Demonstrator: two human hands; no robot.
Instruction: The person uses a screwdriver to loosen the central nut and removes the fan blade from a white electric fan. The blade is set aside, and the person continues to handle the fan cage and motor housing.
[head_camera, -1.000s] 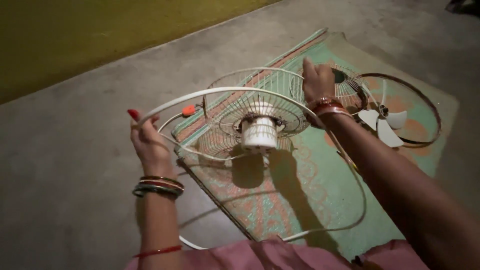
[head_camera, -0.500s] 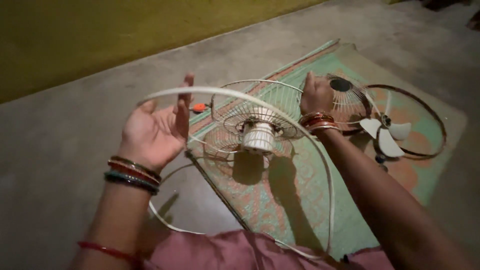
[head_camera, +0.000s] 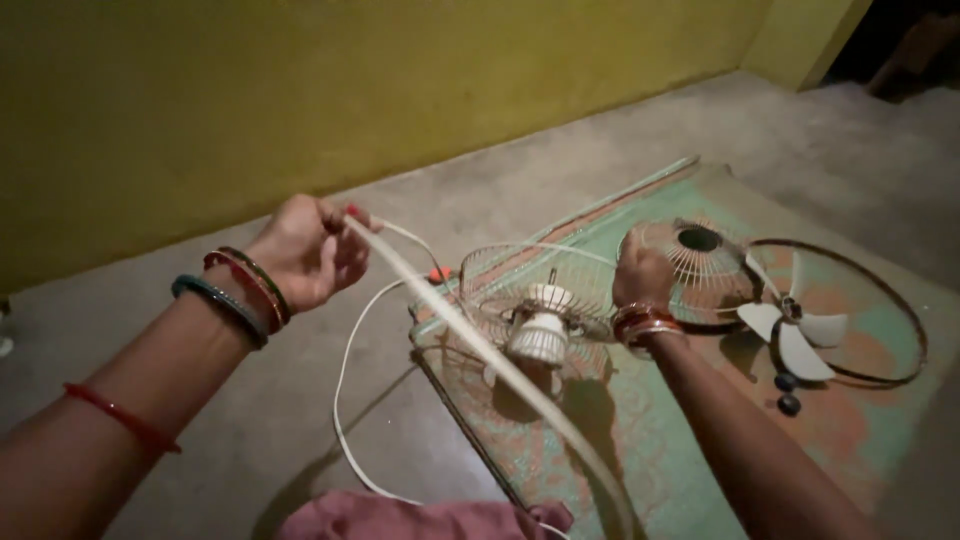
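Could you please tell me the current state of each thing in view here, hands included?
Left hand: raised, closed on the white rim band.
White rim band: lifted off, slanting across the view.
Right hand: gripping the rear grille's edge.
Rear grille: on the motor, uncovered.
Front grille: detached, lying on the mat.
Fan blade: removed, lying inside a dark ring.
Mat: spread flat.

The scene is dim and warm-toned, with a yellow-green cast. Light falls from about 11 o'clock — the wire fan guard (head_camera: 540, 300) and the right arm throw soft shadows toward 5 o'clock on the mat (head_camera: 700, 440). The white rim band (head_camera: 480, 350) is motion-blurred; the corner at 1 o'clock sinks into black. No glare.
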